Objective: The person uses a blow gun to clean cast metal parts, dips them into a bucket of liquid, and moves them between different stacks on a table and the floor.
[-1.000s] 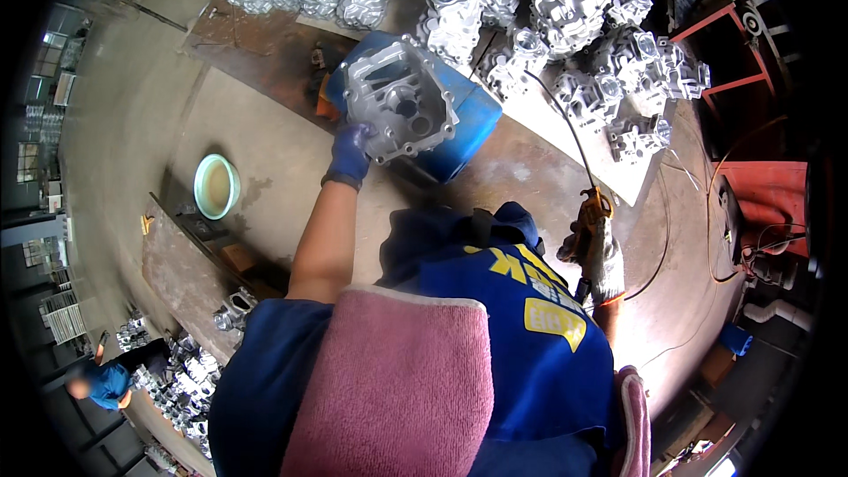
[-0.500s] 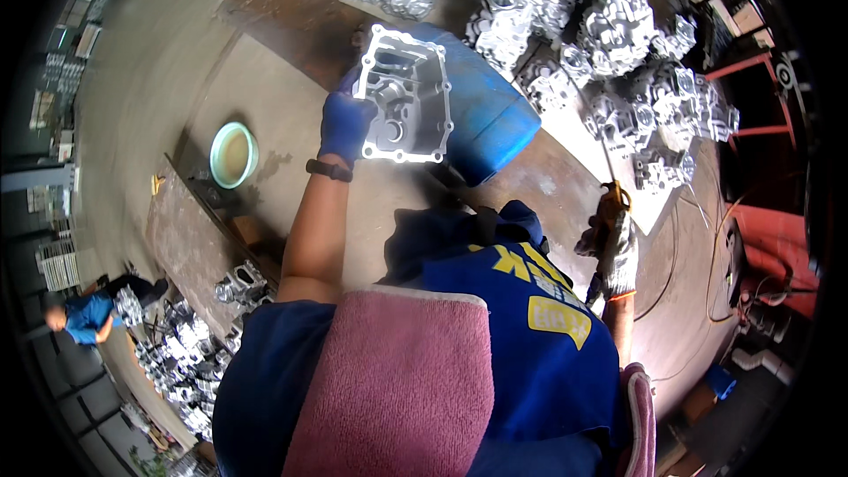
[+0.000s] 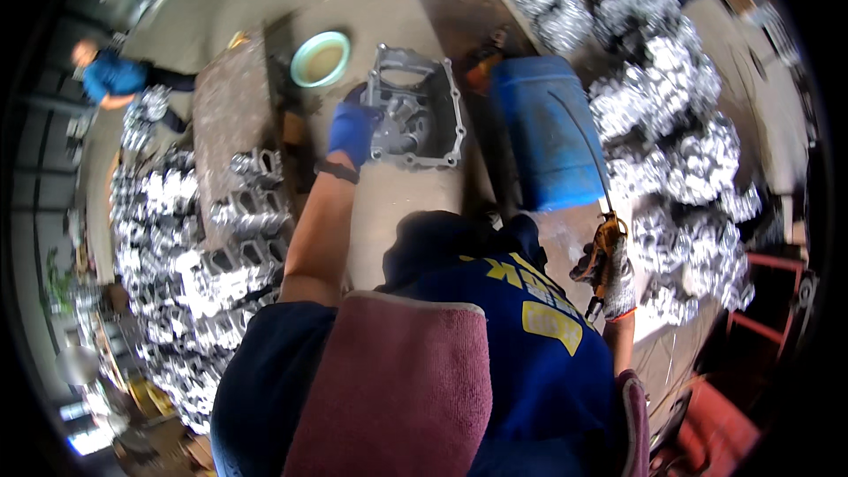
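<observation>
In a blue glove, my left hand (image 3: 352, 131) grips the left rim of a grey metal housing casting (image 3: 413, 128). The casting is held up in front of me, its hollow, ribbed inside facing me and bolt bosses around its rim. Low on the right, my right hand (image 3: 622, 283), in a white glove with an orange cuff, is closed around an orange air blow gun (image 3: 608, 252). Its long thin dark nozzle points up and left, crossing in front of a blue plastic drum (image 3: 543, 137). Some of my right fingers are hidden or blurred.
Shiny castings (image 3: 676, 168) are heaped on the right, and many more castings (image 3: 199, 278) stand at the left beside a worn brown tabletop (image 3: 228, 106). A pale green basin (image 3: 321, 60) of murky liquid sits beyond. A person (image 3: 124, 79) carries a casting at far left. Red equipment (image 3: 707, 428) stands lower right.
My view has turned left, so the drum, basin and left-hand castings now appear farther right. The casting stays in my left hand and the blow gun in my right.
</observation>
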A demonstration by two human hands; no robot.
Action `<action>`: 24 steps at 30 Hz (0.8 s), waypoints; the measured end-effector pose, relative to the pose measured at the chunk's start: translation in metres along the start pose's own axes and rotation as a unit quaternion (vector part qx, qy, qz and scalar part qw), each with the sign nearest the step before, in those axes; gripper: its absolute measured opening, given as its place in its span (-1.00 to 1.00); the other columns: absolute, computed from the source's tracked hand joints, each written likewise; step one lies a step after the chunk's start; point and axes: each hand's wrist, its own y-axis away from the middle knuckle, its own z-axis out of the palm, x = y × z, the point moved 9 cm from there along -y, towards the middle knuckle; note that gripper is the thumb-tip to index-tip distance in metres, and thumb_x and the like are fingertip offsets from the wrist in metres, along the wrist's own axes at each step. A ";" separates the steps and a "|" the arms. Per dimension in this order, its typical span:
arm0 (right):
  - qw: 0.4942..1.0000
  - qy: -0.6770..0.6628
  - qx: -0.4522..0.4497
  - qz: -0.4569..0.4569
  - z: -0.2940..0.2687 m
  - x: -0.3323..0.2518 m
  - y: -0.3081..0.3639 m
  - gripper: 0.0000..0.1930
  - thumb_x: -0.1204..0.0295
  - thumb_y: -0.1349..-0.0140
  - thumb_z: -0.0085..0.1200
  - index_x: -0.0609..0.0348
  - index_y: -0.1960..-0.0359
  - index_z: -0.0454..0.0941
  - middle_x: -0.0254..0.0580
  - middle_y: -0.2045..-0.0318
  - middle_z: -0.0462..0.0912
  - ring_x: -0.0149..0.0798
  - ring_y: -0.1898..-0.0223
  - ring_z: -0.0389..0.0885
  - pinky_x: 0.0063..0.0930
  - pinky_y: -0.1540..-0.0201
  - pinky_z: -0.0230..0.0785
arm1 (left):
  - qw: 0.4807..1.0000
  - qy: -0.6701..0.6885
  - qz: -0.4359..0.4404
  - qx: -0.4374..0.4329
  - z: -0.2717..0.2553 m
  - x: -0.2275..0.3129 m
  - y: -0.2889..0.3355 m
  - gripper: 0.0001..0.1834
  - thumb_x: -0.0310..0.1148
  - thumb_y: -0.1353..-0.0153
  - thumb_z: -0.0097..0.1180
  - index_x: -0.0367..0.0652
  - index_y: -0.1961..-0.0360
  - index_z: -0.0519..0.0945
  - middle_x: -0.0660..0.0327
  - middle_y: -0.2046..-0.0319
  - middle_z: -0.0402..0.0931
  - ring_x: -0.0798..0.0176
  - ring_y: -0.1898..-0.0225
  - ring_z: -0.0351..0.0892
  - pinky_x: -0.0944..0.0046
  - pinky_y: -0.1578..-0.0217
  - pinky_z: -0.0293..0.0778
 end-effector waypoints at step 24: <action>0.954 0.127 -0.192 0.194 0.447 -0.002 -0.231 -0.49 -0.13 -0.20 0.06 0.00 0.05 0.45 -0.16 0.41 0.56 -0.19 0.48 0.56 -0.23 0.43 0.50 | 0.823 -0.555 -0.027 0.119 -0.387 -0.175 -0.021 -0.51 -0.43 0.03 0.10 -0.32 -0.01 0.55 -0.09 0.47 0.62 0.00 0.35 0.66 0.13 0.27 0.53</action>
